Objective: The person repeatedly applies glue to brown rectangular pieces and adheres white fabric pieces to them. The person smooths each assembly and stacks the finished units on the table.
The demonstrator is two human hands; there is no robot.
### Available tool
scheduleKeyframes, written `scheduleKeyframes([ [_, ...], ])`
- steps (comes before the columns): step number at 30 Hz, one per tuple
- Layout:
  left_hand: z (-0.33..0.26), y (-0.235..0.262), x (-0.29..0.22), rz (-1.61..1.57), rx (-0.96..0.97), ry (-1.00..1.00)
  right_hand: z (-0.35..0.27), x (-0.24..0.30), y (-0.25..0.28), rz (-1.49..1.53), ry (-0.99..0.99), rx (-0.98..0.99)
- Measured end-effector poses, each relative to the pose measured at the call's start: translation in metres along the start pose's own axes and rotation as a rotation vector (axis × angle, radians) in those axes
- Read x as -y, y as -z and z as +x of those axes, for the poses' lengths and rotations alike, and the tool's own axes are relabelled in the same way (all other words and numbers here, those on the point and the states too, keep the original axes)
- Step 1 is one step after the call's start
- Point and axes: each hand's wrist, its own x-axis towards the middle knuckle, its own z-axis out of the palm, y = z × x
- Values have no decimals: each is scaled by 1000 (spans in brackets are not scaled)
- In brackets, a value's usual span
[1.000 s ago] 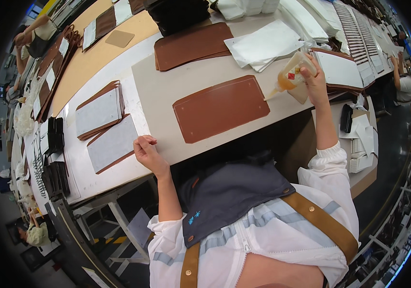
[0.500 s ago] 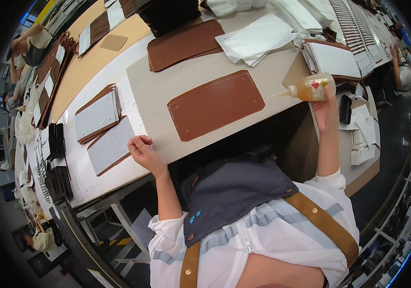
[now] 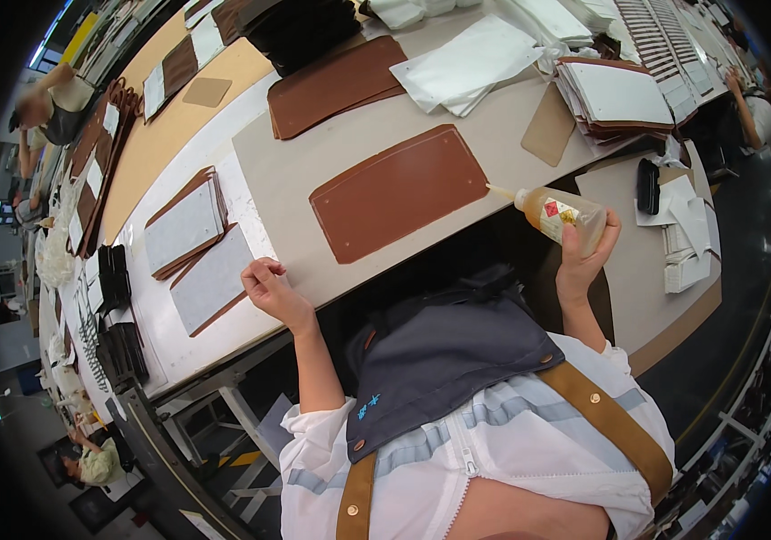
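A brown leather panel (image 3: 399, 192) with rounded corners lies flat on a grey mat (image 3: 313, 175) in front of me. My right hand (image 3: 588, 255) grips a clear squeeze bottle of amber glue (image 3: 558, 214), tilted so its thin nozzle points left toward the panel's right edge. My left hand (image 3: 266, 286) rests with curled fingers on the table edge, left of the panel, next to a grey-lined panel (image 3: 211, 279). It holds nothing that I can see.
A stack of grey-lined brown pieces (image 3: 184, 225) lies to the left. More brown panels (image 3: 336, 83), white sheets (image 3: 466, 63) and a stack of white-faced pieces (image 3: 615, 94) sit further back. A black phone (image 3: 648, 185) lies at right. Other people work at left and far right.
My right hand has brought the glue bottle down and toward me from the far right of the table, to the panel's right edge. My left hand has stayed put.
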Motion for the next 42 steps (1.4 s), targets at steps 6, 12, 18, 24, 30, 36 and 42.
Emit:
scheduleKeyframes([
  [6,0,-1,0,-22,1,12,-2,-4,-3,46,4,26],
  [12,0,-1,0,-5,5,25,-11,4,-12,47,59,106],
  [18,-1,-4,-4,4,-6,41,-22,14,-30,208,130,253],
  [24,-2,-5,-5,26,-13,26,-33,15,-48,293,206,386],
  [30,-1,-4,-5,43,-22,18,-45,22,-67,368,204,496],
  [36,-2,-5,-6,54,-23,11,-58,26,-90,421,264,588],
  [42,-2,-4,-8,42,-23,11,-73,31,-119,500,312,686],
])
